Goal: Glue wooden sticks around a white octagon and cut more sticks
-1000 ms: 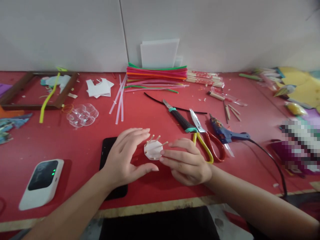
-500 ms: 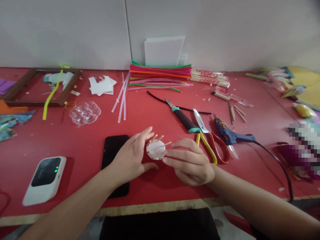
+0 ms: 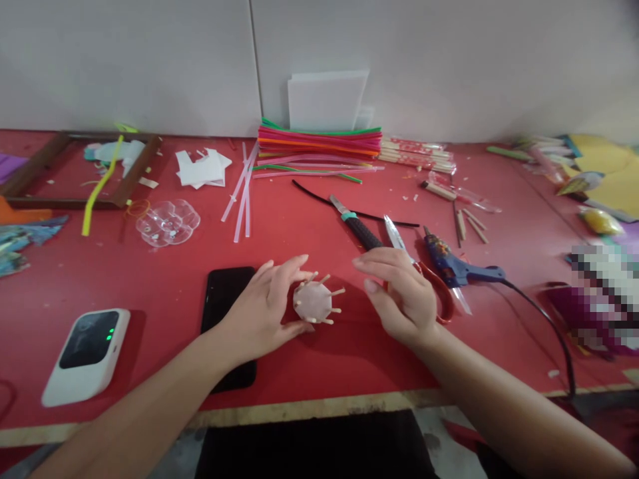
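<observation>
A round white piece with several short wooden sticks (image 3: 312, 303) around its edge is at the middle front of the red table. My left hand (image 3: 272, 303) curves around its left side, thumb at the near edge and fingers at the far edge, gripping it. My right hand (image 3: 399, 289) is apart from the piece, to its right. Its fingers are bent and spread from the thumb, with nothing between them. Behind the right hand lie scissors with red handles (image 3: 442, 296), partly covered, and a dark-handled cutting tool (image 3: 364, 231).
A black phone (image 3: 227, 293) lies beneath my left wrist. A blue glue gun (image 3: 459, 266) with a cord rests at right. Toward the wall are bundled coloured pipe cleaners (image 3: 319, 143) and packed wooden sticks (image 3: 417, 156). A white device (image 3: 84, 359) sits at left, near a clear flower-shaped case (image 3: 168, 223).
My right hand has let go of the stick-edged piece and drawn back to the right, its fingers opening. My left hand has closed around the piece, which looks slightly turned.
</observation>
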Available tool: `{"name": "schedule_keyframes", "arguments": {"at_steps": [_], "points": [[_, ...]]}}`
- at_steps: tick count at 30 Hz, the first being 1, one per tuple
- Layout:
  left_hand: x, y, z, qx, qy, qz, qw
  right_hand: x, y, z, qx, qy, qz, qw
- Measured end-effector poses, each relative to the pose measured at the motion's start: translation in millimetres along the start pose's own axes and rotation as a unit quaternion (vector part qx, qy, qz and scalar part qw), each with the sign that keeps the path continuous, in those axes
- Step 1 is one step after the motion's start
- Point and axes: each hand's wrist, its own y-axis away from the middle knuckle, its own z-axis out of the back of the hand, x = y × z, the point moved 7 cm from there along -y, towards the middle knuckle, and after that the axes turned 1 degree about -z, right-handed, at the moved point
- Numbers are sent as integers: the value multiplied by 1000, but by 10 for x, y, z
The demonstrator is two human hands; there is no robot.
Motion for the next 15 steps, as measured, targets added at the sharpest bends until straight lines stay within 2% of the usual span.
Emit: {"name": "schedule_keyframes", "arguments": {"at_steps": [2, 7, 15], "points": [[-23, -13, 51, -5, 8, 0, 1000, 45, -16, -46, 29, 6, 25, 999], [-148, -22, 273, -89, 15, -63, 994, 127, -27, -138, 72, 24, 65, 995], [-130, 6, 245, -85, -12, -64, 994, 117, -7, -174, 93, 20, 70, 993]]}}
